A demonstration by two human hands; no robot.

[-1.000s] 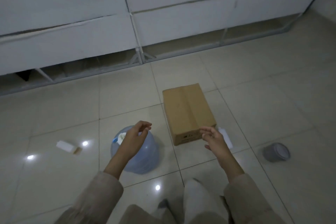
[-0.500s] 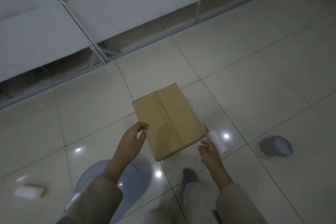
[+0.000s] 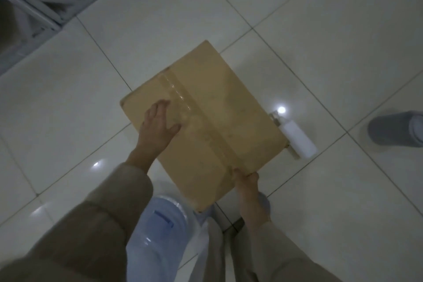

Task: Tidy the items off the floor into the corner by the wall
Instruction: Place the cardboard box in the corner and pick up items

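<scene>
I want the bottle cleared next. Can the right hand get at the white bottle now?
Probably not yet: the right hand grips the cardboard box's near edge, and the white bottle lies beyond the box's right side.

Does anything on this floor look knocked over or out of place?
Yes. A white bottle lies on its side against the cardboard box, and a grey cup lies tipped over to the right. No spill shows. The box, sealed with tape, looks undamaged under the left hand and right hand.
</scene>
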